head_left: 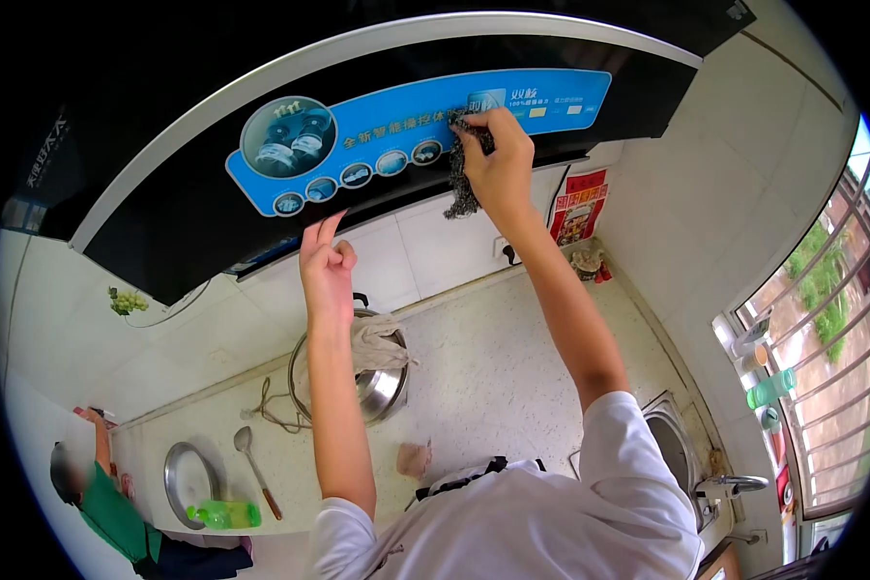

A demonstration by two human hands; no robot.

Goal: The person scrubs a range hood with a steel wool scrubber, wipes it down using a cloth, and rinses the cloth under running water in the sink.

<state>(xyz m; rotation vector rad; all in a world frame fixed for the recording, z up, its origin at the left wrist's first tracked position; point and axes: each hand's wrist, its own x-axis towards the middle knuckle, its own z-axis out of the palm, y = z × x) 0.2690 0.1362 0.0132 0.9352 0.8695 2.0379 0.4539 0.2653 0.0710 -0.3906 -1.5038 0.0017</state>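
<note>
At twelve o'clock from the worker, the right hand (pixel 500 164) pinches a crumpled, dark-grey mesh cloth (pixel 462 184) against the long blue printed label (pixel 387 116) on a glossy black range hood (pixel 643 101). Toward eleven, the left hand (pixel 329 271) lifts two fingers by the hood's lower edge, the others loosely curled; I can't tell whether it touches. Below, near ten, sits a round steel pot (pixel 382 393).

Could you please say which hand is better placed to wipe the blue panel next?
Probably the right hand: it holds the dark cloth at the blue panel, while the left hand appears empty, lower down.
</note>
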